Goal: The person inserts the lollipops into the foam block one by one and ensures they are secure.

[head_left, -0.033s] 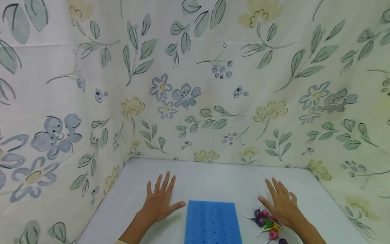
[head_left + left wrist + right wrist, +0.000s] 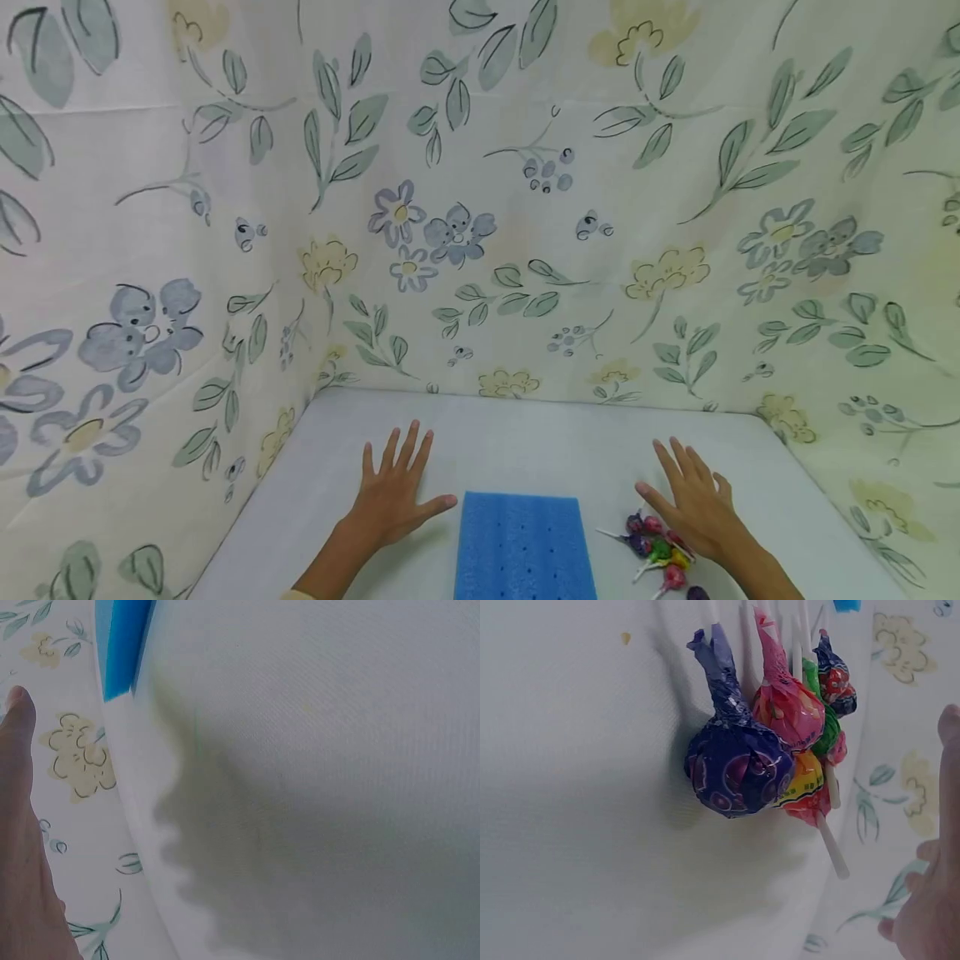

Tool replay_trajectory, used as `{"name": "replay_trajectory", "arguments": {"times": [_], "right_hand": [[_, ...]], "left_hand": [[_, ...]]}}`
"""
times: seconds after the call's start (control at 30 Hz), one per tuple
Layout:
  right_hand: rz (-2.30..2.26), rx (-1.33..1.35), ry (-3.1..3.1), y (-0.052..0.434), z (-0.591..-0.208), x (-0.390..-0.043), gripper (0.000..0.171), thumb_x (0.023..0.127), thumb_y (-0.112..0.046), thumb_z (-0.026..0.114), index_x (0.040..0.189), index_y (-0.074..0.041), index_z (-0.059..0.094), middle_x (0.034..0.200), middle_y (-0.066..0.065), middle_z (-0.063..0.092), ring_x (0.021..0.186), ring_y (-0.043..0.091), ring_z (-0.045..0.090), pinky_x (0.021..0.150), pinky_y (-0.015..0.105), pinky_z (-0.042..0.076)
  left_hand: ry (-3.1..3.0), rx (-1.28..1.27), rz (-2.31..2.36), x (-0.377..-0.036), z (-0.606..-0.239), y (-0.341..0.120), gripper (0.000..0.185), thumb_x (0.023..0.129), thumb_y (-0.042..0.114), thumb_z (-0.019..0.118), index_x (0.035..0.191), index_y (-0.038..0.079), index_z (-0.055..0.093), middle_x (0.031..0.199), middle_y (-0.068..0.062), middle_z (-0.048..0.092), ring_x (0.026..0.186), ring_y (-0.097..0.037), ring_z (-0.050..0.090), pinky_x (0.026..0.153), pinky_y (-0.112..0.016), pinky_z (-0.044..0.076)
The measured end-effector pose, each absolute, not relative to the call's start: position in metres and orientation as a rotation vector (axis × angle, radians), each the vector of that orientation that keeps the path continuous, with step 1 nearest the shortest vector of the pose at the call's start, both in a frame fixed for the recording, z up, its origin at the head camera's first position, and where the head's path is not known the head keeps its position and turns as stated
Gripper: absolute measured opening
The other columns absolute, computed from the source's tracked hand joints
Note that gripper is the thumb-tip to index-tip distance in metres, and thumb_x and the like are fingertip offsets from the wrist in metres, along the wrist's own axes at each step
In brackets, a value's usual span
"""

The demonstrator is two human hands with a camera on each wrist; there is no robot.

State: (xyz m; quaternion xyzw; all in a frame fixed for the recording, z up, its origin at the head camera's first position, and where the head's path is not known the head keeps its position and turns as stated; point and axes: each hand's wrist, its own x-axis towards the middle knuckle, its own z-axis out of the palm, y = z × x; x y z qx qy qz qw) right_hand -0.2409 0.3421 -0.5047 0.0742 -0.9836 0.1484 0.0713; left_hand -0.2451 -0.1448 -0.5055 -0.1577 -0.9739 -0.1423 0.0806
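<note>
Spread fingers mark my left hand [image 2: 388,502], held over the white table to the left of a blue foam block [image 2: 522,542] dotted with small holes. My right hand [image 2: 699,510] hovers at the right with its fingers extended and nothing in its grasp. Beside and partly under it in the head view lies a pile of wrapped lollipops [image 2: 660,548]. Up close in the right wrist view, a purple lollipop [image 2: 739,769] is nearest, with a pink lollipop [image 2: 789,712] and green, yellow-red and dark-blue ones behind it. The left wrist view catches the foam block's corner [image 2: 124,649].
A white table [image 2: 540,442] spreads under everything. Floral cloth [image 2: 480,208] hangs behind it and along both sides. The foam block's near end runs out of the head view at the bottom.
</note>
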Motion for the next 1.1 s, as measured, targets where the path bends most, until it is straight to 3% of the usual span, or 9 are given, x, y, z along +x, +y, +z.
{"name": "replay_trajectory", "arguments": {"times": [0.47,0.67,0.8,1.1], "right_hand": [[0.441,0.223,-2.936,0.343,-0.507,-0.238,0.088,0.104,-0.062,0.054,0.164,-0.001,0.032,0.164,0.038,0.029,0.144,0.063,0.029,0.1,0.088,0.024],[0.475,0.218,-2.934,0.345,-0.505,-0.235,0.087,0.105,-0.059,0.056,0.162,0.002,0.033,0.162,0.041,0.032,0.14,0.065,0.035,0.098,0.089,0.028],[0.429,0.168,-2.974,0.346,-0.502,-0.233,0.091,0.104,-0.063,0.055,0.16,0.006,0.034,0.159,0.043,0.034,0.14,0.065,0.037,0.1,0.089,0.029],[0.475,0.083,-3.041,0.355,-0.499,-0.222,0.096,0.103,-0.063,0.057,0.156,0.013,0.033,0.152,0.046,0.039,0.135,0.067,0.04,0.1,0.086,0.035]], "left_hand": [[-2.925,-0.5,-0.489,-0.242,-0.504,-0.151,0.108,0.093,0.077,0.06,0.17,0.012,0.022,0.179,-0.014,0.012,0.163,-0.044,0.016,0.121,-0.079,0.011],[-2.996,-0.599,-0.682,-0.242,-0.503,-0.148,0.116,0.092,0.076,0.063,0.17,0.006,0.012,0.179,-0.012,0.007,0.165,-0.034,0.011,0.13,-0.064,0.015],[-3.044,-0.668,-0.85,-0.238,-0.501,-0.143,0.116,0.091,0.075,0.066,0.171,0.011,0.013,0.179,-0.006,0.01,0.163,-0.034,0.019,0.128,-0.058,0.025],[-3.109,-0.806,-0.847,-0.223,-0.5,-0.132,0.116,0.086,0.077,0.068,0.171,0.014,0.02,0.178,-0.002,0.02,0.154,-0.046,0.036,0.117,-0.064,0.041]]}}
